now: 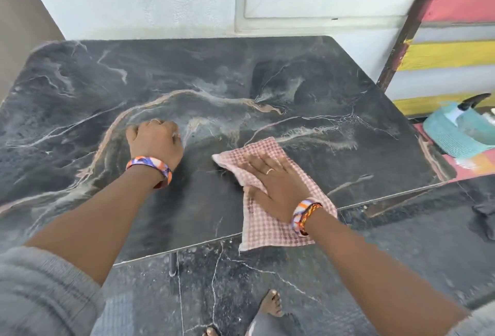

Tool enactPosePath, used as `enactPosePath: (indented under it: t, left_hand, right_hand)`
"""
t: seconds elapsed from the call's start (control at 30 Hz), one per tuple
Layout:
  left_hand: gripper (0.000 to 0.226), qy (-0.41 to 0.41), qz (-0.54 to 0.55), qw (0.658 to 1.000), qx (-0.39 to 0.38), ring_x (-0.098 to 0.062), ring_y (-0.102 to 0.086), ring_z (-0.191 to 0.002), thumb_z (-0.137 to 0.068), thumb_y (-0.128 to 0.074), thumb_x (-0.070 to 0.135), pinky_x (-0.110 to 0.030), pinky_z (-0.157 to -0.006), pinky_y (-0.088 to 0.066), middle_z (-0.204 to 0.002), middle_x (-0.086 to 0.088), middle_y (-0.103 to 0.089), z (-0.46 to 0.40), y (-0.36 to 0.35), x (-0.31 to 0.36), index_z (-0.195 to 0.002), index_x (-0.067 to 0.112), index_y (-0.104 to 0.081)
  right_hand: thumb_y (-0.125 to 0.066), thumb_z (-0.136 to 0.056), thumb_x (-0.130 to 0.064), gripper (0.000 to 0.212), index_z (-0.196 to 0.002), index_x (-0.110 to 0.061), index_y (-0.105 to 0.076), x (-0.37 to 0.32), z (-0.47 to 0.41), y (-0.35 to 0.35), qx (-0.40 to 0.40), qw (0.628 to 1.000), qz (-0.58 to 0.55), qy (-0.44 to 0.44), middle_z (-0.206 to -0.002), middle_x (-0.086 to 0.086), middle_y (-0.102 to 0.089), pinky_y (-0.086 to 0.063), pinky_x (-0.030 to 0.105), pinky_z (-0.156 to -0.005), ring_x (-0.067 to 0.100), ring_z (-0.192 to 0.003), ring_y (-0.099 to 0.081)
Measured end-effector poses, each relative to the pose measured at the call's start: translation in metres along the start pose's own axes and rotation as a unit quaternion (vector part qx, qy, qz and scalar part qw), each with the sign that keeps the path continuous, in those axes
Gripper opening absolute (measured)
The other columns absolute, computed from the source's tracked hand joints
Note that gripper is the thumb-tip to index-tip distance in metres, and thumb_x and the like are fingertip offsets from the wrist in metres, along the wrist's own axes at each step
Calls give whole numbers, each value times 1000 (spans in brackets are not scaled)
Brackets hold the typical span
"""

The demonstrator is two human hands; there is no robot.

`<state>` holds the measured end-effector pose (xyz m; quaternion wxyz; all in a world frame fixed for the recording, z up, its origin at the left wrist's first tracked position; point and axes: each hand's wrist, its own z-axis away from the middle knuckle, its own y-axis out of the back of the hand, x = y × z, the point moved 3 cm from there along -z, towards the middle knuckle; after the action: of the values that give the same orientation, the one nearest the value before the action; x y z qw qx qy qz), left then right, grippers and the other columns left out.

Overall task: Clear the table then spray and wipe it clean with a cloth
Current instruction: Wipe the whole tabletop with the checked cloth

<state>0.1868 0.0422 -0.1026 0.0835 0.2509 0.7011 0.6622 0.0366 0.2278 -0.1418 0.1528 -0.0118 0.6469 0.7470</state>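
Observation:
A dark marble-patterned table (pixel 187 73) fills most of the view. A pink-and-white checked cloth (pixel 267 223) lies flat on its near right part, one corner hanging over the front edge. My right hand (pixel 273 183) presses on the cloth with straight, spread fingers. My left hand (pixel 155 140) rests on the tabletop left of the cloth, fingers curled under into a fist, holding nothing that I can see. A spray bottle, of which I see the black trigger and white neck (pixel 467 104), lies on a turquoise mat (pixel 450 135) off the table at the right.
A white wall and a window frame (pixel 321 11) stand behind the table. A bench with red, yellow and grey stripes (pixel 452 52) is at the right. The floor (pixel 267 282) is dark marbled tile, with a table leg (pixel 173 263) and my bare feet below the front edge.

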Motion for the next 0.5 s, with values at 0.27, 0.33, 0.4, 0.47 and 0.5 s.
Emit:
enactPosePath:
  t: [0.27,0.33,0.4,0.47,0.5]
  left_hand:
    - [33,45,-28,999,1,-38,-51,-115,-88,-46,17,-43,-108,-23,-121,-21,-59,-37,-12,-5,-118,8,-58]
    - [33,65,-33,997,4,-39,-51,-114,-88,-47,17,-42,-107,-23,-119,-22,-60,-45,-9,-18,-116,6,-59]
    - [31,81,-35,996,5,-38,-51,-114,-88,-47,16,-41,-105,-24,-118,-23,-61,-51,-5,-29,-114,5,-59]
    - [29,102,-35,994,14,-38,-51,-114,-88,-48,16,-41,-103,-24,-115,-23,-62,-57,-1,-39,-112,5,-60]
    - [29,113,-35,993,19,-38,-51,-114,-88,-48,15,-41,-103,-24,-115,-22,-62,-59,1,-42,-113,6,-60]
  right_hand:
    - [-21,-98,-51,61,-152,-30,-1,112,-64,32,33,959,-11,-282,-161,-2,3,3,49,-119,25,-149,3]
    - [-19,-99,-48,61,-152,-25,-2,110,-96,37,30,958,-13,-284,-161,1,3,3,49,-119,27,-149,3]
    - [-20,-100,-45,59,-152,-24,-3,94,-129,41,29,968,-11,-248,-161,1,2,2,48,-119,27,-149,2]
    - [-21,-101,-42,57,-152,-25,-6,63,-161,41,28,984,-4,-177,-161,1,-2,1,46,-119,26,-149,-1]
    - [-22,-101,-41,56,-152,-25,-8,42,-175,40,28,991,0,-129,-161,0,-5,-1,45,-119,25,-149,-3]
